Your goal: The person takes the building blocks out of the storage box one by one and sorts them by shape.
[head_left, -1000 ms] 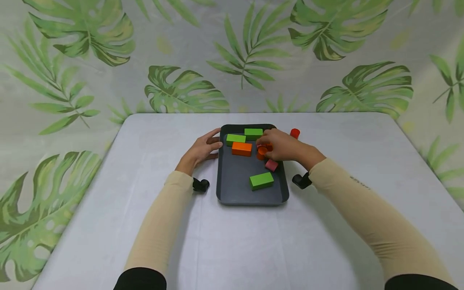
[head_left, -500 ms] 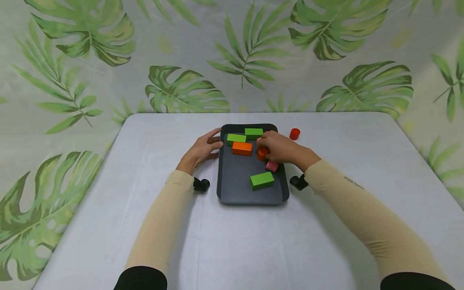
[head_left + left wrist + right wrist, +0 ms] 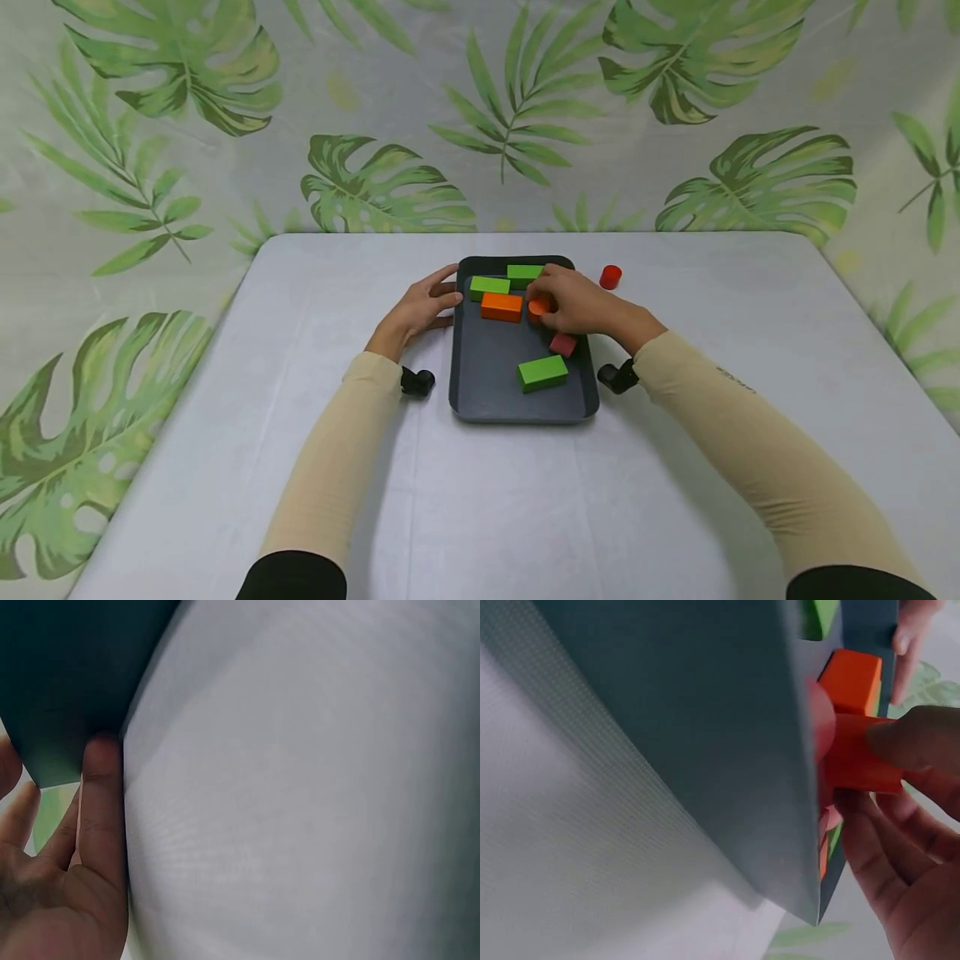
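My right hand [image 3: 577, 302] pinches an orange cylinder block [image 3: 862, 754] between thumb and fingers, over the right side of the dark grey tray [image 3: 487, 383]. Close by the fingers, a rounded pink-red block [image 3: 821, 720] is partly hidden behind the tray wall in the right wrist view. On the tray's left edge rests my left hand [image 3: 423, 304], its fingers fairly straight against the outer wall; the left wrist view shows a finger [image 3: 101, 802] touching that wall. Just below the right hand sits a dark pink block [image 3: 562, 344]. My right hand hides part of the tray's upper right.
Inside the tray lie an orange rectangular block [image 3: 501, 307] and three green ones: one green block [image 3: 490, 288] beside it, another green block [image 3: 524, 276] at the far end, and a green block [image 3: 542, 373] near the front. A red cylinder [image 3: 611, 277] stands outside, right of the tray.
My right hand has shifted slightly within the tray, and the orange cylinder between its fingers has moved a little left and away from me. The left hand stays on the tray edge.
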`<action>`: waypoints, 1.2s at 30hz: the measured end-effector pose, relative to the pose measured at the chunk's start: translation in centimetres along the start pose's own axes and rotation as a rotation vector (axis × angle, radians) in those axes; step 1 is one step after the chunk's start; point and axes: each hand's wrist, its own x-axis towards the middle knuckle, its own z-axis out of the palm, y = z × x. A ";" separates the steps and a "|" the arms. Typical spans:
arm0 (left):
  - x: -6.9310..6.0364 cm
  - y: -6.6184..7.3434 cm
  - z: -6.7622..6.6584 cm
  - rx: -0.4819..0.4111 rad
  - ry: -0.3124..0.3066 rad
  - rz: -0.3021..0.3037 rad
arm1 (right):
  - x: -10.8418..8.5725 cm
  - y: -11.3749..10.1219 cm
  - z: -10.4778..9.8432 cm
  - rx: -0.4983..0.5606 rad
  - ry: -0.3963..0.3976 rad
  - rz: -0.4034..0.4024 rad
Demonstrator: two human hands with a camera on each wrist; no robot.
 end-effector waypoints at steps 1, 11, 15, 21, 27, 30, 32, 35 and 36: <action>0.0 0.0 0.0 0.000 0.000 0.000 | 0.0 0.0 0.0 0.007 0.002 0.001; 0.2 -0.2 0.0 -0.003 -0.001 0.007 | -0.1 0.1 0.1 0.067 0.036 -0.018; 0.3 -0.2 0.0 -0.010 -0.001 0.004 | -0.2 0.0 -0.1 0.094 0.053 -0.030; 0.2 -0.2 0.0 -0.013 -0.005 0.007 | -0.5 0.3 -0.5 0.106 0.070 -0.017; 0.2 -0.1 0.0 -0.002 -0.001 0.012 | -1.2 2.0 -1.6 0.129 0.206 0.011; 0.2 -0.1 0.0 -0.001 -0.005 0.011 | -2.0 3.6 -2.2 0.134 0.289 0.042; 0.3 -0.2 0.0 -0.001 -0.010 0.011 | -2.6 4.6 -2.6 0.137 0.324 0.078; 0.3 -0.2 -0.1 -0.002 -0.010 0.009 | -3.6 6.2 -3.5 0.154 0.356 0.160; 0.2 -0.1 -0.1 -0.003 -0.008 0.008 | -3.9 6.8 -3.7 0.166 0.367 0.189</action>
